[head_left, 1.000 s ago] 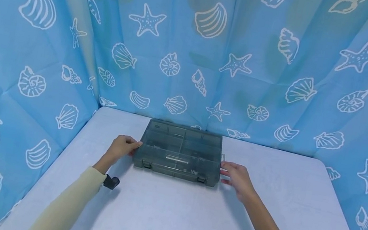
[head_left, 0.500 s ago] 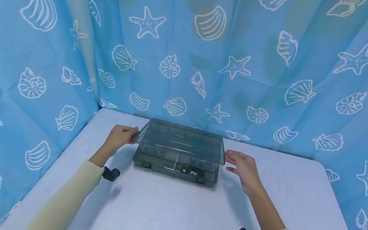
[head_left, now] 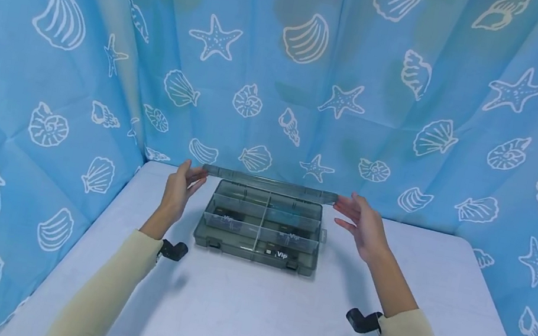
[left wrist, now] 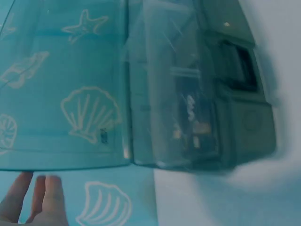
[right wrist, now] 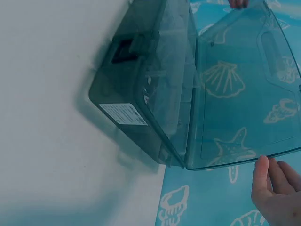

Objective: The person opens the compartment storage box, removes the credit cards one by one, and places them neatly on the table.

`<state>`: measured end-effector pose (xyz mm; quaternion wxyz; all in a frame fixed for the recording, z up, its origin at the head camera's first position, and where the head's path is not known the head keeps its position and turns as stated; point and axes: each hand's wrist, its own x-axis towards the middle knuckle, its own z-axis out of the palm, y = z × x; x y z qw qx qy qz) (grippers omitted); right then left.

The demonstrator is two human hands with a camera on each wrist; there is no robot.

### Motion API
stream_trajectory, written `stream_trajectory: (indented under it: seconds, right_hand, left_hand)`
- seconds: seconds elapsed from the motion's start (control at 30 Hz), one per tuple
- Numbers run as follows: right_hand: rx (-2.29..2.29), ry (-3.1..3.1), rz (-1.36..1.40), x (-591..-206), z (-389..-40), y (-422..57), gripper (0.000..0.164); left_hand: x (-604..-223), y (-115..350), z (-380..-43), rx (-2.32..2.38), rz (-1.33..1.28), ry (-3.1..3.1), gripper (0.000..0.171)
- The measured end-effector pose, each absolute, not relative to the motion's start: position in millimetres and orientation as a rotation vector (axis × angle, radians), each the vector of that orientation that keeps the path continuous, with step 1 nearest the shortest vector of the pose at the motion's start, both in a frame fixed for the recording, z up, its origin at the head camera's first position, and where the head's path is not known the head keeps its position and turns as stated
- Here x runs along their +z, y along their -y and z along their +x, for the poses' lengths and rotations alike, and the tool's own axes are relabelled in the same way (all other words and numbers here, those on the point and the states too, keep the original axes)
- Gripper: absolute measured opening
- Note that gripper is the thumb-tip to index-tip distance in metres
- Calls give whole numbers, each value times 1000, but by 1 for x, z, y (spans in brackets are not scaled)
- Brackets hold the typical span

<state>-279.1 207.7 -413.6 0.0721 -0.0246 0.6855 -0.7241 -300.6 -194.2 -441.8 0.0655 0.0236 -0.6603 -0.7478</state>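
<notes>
A smoky grey-green plastic organizer box [head_left: 228,248] lies on the table, its clear hinged lid [head_left: 271,186] raised to roughly upright at the back. Clear dividers split the inside, where dark pieces marked "Vip" [head_left: 282,254] sit in several compartments. My left hand [head_left: 174,193] is at the lid's left edge with extended fingers [left wrist: 51,200] right beside it. At the opposite edge, my right hand [head_left: 365,227] has its fingertips against the lid, thumb apart from the fingers in the head view. The right wrist view shows a white label [right wrist: 123,114] on the box's side.
The white table [head_left: 253,321] extends in front of and around the box. Behind it and along both sides hangs a blue curtain [head_left: 234,120] printed with shells and starfish. Each wrist carries a small black camera mount, such as the right one [head_left: 362,321].
The lid has swung up from lying closed on the box to roughly upright, uncovering the compartments. Both hands have risen with its side edges, and the left hand's fingers have straightened.
</notes>
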Motion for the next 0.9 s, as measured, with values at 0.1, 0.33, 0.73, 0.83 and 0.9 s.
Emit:
stream_trajectory:
  seconds: [0.1, 0.33, 0.73, 0.83, 0.9]
  right_hand:
    - [-2198, -2016, -133, -412, -286, -206, 67]
    - [-2376, -1802, -106, -409, -302, -198, 73]
    - [-2685, -1708, -132, -417, -330, -188, 73]
    - [-2672, -1767, -210, -421, -336, -188, 72]
    - [-2645, -1820, -270, -423, -340, -188, 72]
  left_hand:
    - [-437, 189, -303, -2276, -1, 1909, 61]
    - [-429, 182, -310, -2472, 12, 1647, 58]
    - [-418, 170, -323, -2444, -103, 1538, 48]
    - [-417, 167, -327, -2411, -175, 1599, 48]
    - [-415, 166, -332, -2406, -204, 1626, 49]
